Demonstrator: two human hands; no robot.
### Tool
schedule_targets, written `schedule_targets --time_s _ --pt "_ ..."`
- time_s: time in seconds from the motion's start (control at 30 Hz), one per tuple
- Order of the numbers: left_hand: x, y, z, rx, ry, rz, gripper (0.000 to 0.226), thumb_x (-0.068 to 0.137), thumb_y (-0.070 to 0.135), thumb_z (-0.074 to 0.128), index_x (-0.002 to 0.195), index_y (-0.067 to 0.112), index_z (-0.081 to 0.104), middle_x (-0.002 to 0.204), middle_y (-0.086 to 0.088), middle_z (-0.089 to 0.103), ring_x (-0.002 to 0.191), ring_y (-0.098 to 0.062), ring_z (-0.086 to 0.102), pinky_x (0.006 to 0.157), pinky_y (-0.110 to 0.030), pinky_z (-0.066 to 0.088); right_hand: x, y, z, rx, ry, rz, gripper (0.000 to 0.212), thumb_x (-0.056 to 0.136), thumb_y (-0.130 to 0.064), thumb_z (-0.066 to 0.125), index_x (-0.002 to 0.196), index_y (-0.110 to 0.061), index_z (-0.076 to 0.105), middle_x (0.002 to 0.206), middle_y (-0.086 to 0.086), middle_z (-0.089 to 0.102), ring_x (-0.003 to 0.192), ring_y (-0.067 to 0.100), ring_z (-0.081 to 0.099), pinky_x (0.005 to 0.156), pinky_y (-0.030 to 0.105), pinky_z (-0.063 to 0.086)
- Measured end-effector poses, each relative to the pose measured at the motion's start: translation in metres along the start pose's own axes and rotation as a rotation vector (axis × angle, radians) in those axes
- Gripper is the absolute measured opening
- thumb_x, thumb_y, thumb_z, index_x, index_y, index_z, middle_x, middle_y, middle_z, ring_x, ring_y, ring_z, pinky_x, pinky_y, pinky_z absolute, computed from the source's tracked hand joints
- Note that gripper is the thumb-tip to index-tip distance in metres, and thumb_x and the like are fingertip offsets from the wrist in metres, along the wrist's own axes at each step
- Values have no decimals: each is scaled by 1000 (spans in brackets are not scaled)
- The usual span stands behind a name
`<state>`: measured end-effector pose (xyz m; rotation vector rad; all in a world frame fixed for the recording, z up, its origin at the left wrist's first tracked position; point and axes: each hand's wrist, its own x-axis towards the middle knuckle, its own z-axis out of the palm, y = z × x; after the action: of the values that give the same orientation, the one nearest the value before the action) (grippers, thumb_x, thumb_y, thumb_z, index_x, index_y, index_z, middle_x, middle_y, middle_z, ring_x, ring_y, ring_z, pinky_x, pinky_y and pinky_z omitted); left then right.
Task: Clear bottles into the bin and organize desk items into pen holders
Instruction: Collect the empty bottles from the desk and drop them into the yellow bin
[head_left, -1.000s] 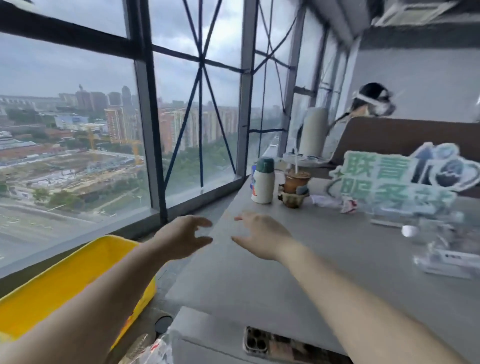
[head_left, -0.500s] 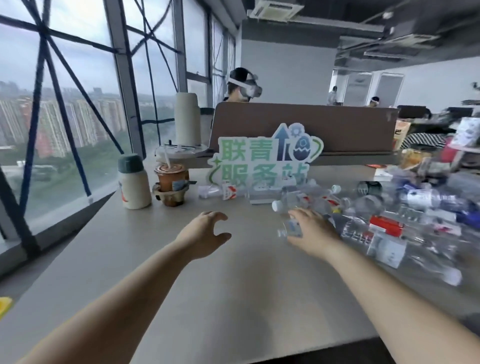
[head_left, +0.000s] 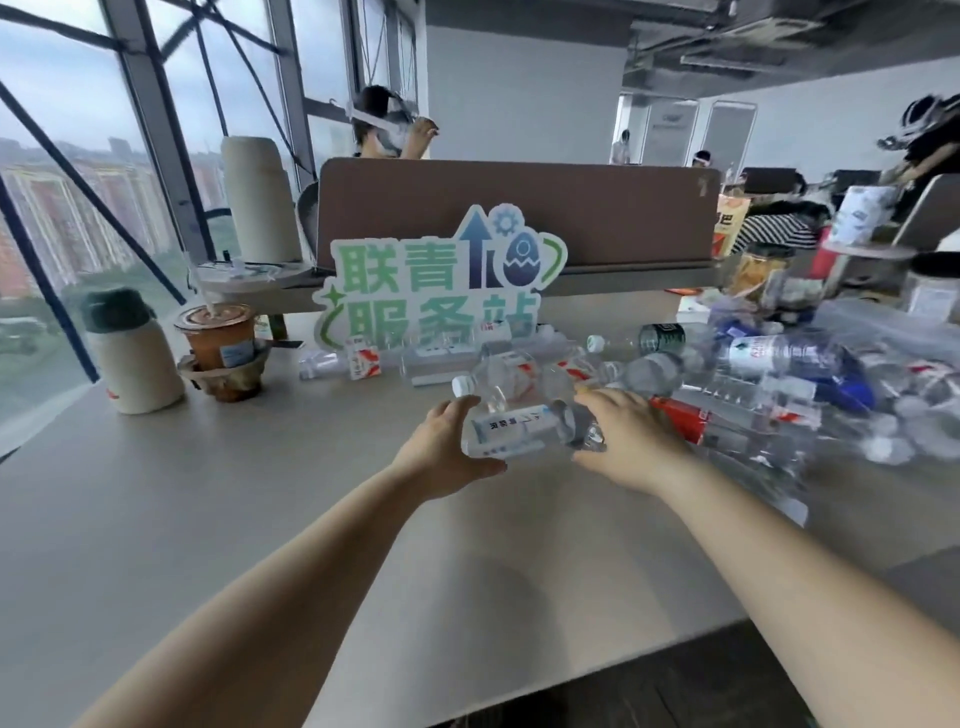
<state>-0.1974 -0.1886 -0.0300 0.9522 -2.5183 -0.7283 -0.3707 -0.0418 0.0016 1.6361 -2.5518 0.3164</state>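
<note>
A heap of several empty clear plastic bottles lies across the right half of the grey desk. My left hand and my right hand both hold one clear bottle with a white label, lying sideways just above the desk. My left hand grips its cap end and my right hand its base end. A second clear bottle with a white cap lies right behind it. The bin and the pen holders are out of view.
A cream thermos with a green lid and an iced drink cup in a paper carrier stand at the left. A green sign leans on a brown partition. People sit behind it. Windows run along the left.
The view swung right from the yellow bin and window to the desk. Both hands reached forward into the bottle heap and closed on the white-labelled bottle.
</note>
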Motion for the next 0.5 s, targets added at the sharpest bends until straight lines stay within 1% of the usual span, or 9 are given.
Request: schedule_targets --time_s 0.13,0.2,0.27,0.4,0.5 --pt "-4 1 13 17 107 -34 68 77 30 76 136 21 44 133 -7 48 118 -24 50 95 -31 42 -20 25 2 -80 -46 101 70 83 -40 65 142 -22 33 148 2 35 134 28 33 108 41 32" --pt "-15 -1 12 14 143 -33 63 74 28 78 130 19 50 126 -7 50 110 -24 52 88 -27 42 -29 27 3 -92 -33 123 68 81 -38 68 139 -21 36 143 4 39 131 28 36 105 40 34" --pt "-33 -5 6 -3 177 -30 61 72 24 80 126 18 53 120 -6 50 104 -22 53 82 -22 38 -37 21 4 -93 -49 123 66 79 -38 70 135 -19 39 138 6 42 127 29 37 103 40 34" --pt "-85 -25 -26 -31 296 -44 57 68 20 82 118 16 56 112 -1 49 95 -18 51 79 -22 36 -49 -17 0 -23 -83 37 69 74 -39 72 131 -16 42 134 9 43 125 29 39 99 39 40" --pt "-132 -47 -65 -13 403 -86 55 68 20 83 117 17 57 110 3 47 96 -16 52 79 -23 38 -54 -73 -11 65 -27 -80 72 73 -40 71 133 -19 38 137 7 41 126 29 39 98 38 40"
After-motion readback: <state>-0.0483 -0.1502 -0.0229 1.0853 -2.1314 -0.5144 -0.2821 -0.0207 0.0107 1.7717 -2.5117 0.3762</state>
